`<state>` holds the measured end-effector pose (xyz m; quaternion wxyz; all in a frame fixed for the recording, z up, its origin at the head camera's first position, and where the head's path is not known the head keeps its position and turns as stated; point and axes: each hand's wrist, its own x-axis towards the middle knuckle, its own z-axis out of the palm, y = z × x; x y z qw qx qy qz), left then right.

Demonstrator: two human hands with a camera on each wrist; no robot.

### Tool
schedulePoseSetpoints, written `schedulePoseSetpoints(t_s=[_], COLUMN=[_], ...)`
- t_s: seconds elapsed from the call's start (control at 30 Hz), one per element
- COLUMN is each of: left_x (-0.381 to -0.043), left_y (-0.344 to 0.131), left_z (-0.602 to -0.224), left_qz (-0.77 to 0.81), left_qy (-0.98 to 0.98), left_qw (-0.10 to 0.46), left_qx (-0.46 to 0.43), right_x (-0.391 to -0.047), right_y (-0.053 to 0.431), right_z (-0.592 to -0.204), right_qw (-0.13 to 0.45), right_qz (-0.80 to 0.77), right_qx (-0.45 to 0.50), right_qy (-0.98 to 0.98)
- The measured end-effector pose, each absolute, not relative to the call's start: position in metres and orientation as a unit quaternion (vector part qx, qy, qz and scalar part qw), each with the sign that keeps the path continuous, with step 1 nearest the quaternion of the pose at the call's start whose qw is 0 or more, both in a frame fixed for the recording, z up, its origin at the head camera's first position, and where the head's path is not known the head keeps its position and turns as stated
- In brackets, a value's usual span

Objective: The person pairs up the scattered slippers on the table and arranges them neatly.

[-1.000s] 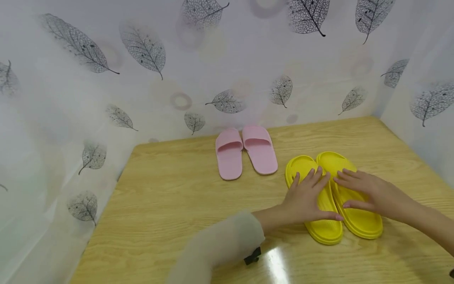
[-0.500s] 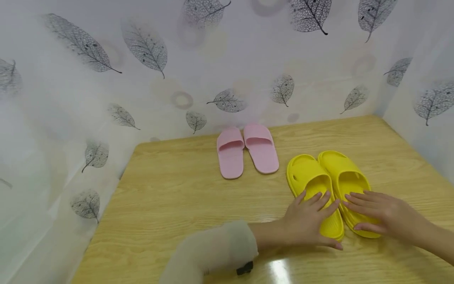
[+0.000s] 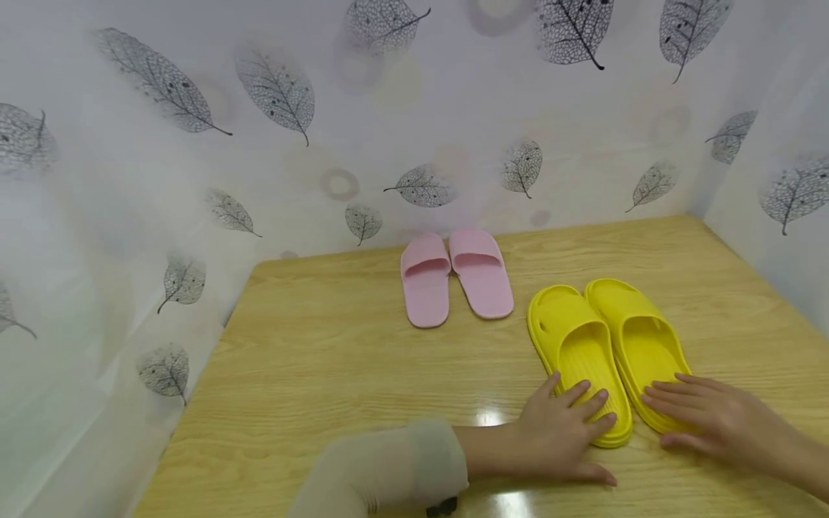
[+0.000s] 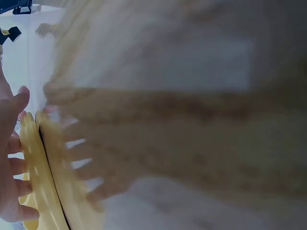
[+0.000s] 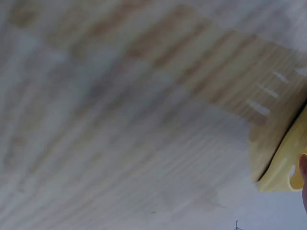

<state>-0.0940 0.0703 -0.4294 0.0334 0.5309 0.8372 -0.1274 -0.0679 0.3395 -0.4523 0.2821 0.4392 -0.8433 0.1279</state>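
Observation:
Two yellow slippers lie side by side on the right half of the table, the left slipper [image 3: 583, 338] and the right slipper [image 3: 644, 331], toes toward the back. Spread fingers of my left hand [image 3: 560, 435] overlap the heel end of the left slipper, with the thumb low over the wood. My right hand [image 3: 722, 421] has its straight fingers over the right slipper's heel end. In the left wrist view, the left hand [image 4: 9, 160] is beside a slipper's edge [image 4: 41, 177]. A slipper [image 5: 280, 167] shows at the right wrist view's right edge, most of that hand out of frame.
A pair of pink slippers, the left one [image 3: 427, 298] and the right one [image 3: 486, 284], sits at the back middle of the wooden table [image 3: 324, 360]. A leaf-patterned covering [image 3: 453, 101] rises behind the table and along both sides.
Both hands have slid back toward the person, from the yellow slippers' uppers down to their heel ends. The slippers' openings now show. Both pairs keep their places on the table.

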Motion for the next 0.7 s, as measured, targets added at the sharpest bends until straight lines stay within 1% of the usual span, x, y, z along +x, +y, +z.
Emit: schedulePoseSetpoints(t_s=[0.13, 0.43, 0.53, 0.6, 0.7], left_x=[-0.0949, -0.0969, -0.0981, -0.0986, -0.0974], left_y=[0.0704, 0.0728, 0.0736, 0.0747, 0.0780], left_z=[-0.4325, -0.4337, -0.4338, -0.4340, -0.4336], left_qz=[-0.127, -0.137, -0.138, -0.137, -0.140], left_qy=[0.834, 0.823, 0.821, 0.821, 0.822], left_qw=[0.029, -0.028, -0.037, -0.030, -0.010], left_qx=[0.535, 0.551, 0.553, 0.553, 0.552], right_x=[-0.0674, -0.0694, -0.0694, -0.0669, -0.0608], right_y=[0.3389, 0.3350, 0.3364, 0.3386, 0.3426], right_z=[-0.4545, -0.4518, -0.4518, -0.4545, -0.4598], right_qw=[0.308, 0.331, 0.338, 0.335, 0.315], right_qz=[0.139, 0.160, 0.144, 0.136, 0.135], right_qx=[0.444, 0.468, 0.474, 0.463, 0.432], right_qy=[-0.830, -0.804, -0.800, -0.809, -0.834])
